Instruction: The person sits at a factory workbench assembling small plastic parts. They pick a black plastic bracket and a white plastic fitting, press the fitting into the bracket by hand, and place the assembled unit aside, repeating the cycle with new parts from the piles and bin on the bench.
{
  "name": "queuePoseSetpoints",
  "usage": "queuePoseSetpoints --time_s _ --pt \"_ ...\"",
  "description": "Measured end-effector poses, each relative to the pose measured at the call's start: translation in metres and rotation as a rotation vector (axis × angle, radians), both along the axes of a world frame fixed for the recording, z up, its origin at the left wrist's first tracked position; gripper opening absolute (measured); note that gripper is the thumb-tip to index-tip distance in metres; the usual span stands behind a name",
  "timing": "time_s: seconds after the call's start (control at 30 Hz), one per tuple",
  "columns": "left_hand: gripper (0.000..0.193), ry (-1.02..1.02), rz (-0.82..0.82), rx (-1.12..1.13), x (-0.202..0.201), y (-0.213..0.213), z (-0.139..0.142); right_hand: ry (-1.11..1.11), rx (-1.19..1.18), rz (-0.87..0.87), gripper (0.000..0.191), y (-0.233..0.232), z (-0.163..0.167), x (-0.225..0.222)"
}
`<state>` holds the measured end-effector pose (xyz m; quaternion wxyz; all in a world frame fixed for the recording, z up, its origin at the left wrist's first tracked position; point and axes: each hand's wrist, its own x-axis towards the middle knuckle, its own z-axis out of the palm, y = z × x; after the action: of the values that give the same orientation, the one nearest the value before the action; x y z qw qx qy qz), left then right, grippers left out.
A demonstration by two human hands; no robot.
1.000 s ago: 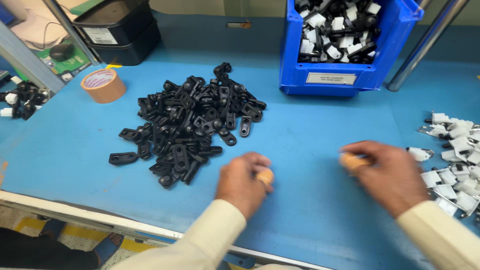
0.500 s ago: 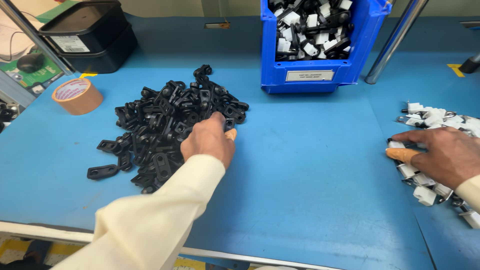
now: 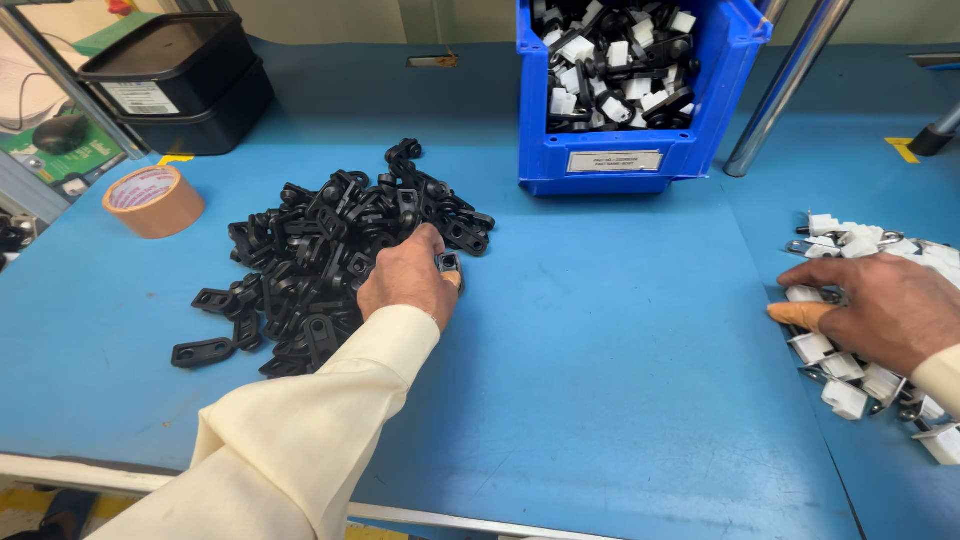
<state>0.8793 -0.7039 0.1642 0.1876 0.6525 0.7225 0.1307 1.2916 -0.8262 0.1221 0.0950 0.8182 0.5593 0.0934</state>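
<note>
Since half a second ago the left hand (image 3: 408, 280) has drawn back to the near right edge of the black parts (image 3: 330, 255), its fingers now pinching one black piece (image 3: 448, 263). Open blue mat (image 3: 620, 340) lies between both hands, well clear to the bin (image 3: 640, 165). Right hand (image 3: 880, 308) lies flat, fingers spread, on the white clips (image 3: 850, 385) (near the table's right edge). Black parts are glossy, eyelet-ended links, heaped loosely.

Left hand (image 3: 405, 280) laid on black bracket pile (image 3: 320, 250) | right hand (image 3: 880, 305) laid on white clips (image 3: 860, 385) | blue bin (image 3: 640, 90), tape roll (image 3: 153, 200) set on blue surface (image 3: 620, 360)
</note>
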Motion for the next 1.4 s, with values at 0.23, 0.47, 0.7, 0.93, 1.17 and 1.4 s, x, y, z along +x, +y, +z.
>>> queuePoseSetpoints --time_s 0.23,0.47,0.7,0.93,1.17,1.4 --pt "0.031 -0.064 0.036 0.001 -0.005 -0.008 0.011 -0.041 -0.109 -0.069 0.047 0.004 0.015 -0.014" --pt "0.027 -0.09 -0.026 0.035 -0.002 -0.018 0.015 0.529 0.202 0.126 0.046 -0.014 0.029 -0.07" --pt "0.028 -0.58 -0.127 -0.266 0.039 -0.05 0.004 0.452 0.171 0.259 0.051 -0.025 0.012 -0.129" --pt "0.016 -0.661 -0.048 -0.49 0.049 -0.077 -0.007 0.25 0.093 0.044 0.049 -0.024 0.017 -0.141" --pt "0.016 -0.539 -0.072 -0.485 0.051 -0.084 -0.001 0.286 0.325 0.231 0.049 -0.021 0.004 -0.134" --pt "0.01 -0.489 -0.133 -0.427 0.053 -0.084 0.002 0.525 0.418 0.04 0.038 -0.015 0.01 -0.133"
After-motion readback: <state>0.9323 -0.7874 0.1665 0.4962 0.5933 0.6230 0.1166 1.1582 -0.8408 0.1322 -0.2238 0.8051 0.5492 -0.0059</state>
